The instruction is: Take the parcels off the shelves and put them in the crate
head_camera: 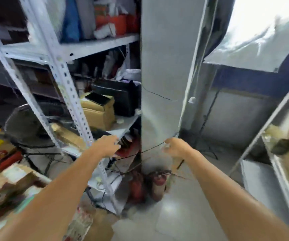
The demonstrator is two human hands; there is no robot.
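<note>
Storeroom clutter fills white slotted-metal racks [67, 87] beside a grey pillar [162, 66], brown cardboard parcels [98, 112] on them and no crate discernible, so the task seems barely begun; the left hand [108, 145] reaches spread and empty, the right hand [173, 147] curls, contents too blurred to tell.

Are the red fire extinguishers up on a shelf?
No, the two red fire extinguishers stand on the floor at the foot of the grey pillar.
</note>
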